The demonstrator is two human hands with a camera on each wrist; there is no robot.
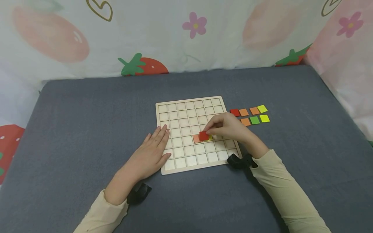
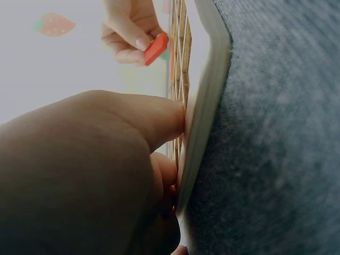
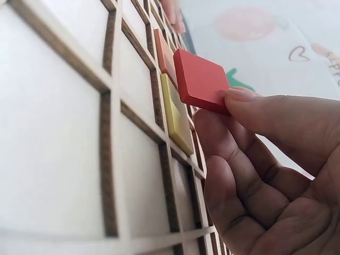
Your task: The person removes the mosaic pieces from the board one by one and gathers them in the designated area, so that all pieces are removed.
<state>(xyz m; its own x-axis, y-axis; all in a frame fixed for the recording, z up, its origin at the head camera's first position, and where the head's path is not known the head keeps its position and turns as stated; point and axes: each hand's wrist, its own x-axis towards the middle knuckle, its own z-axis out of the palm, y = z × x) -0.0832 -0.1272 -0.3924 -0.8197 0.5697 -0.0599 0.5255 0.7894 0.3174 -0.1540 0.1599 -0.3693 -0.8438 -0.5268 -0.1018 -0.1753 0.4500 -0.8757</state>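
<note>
A pale wooden grid board [image 1: 183, 170] lies slightly turned on the table. My left hand [image 1: 150, 155] rests on its left edge with the fingers stretched out flat. My right hand [image 1: 230, 127] pinches a red square tile [image 3: 204, 82] by one corner between thumb and fingers, tilted just above the board. Below that tile, an orange tile [image 1: 196, 138] and a yellow tile [image 3: 175, 114] sit in neighbouring cells, the yellow one partly covered in the head view. In the left wrist view the red tile [image 2: 156, 49] shows edge-on, apart from the grid.
Right of the board lie two short rows of loose tiles: a red tile [image 1: 234, 112], several orange ones, a green tile [image 1: 254, 120] and yellow ones such as the yellow tile [image 1: 264, 118]. Grey cloth [image 1: 96, 123] covers the table. A printed curtain [image 1: 163, 38] hangs behind.
</note>
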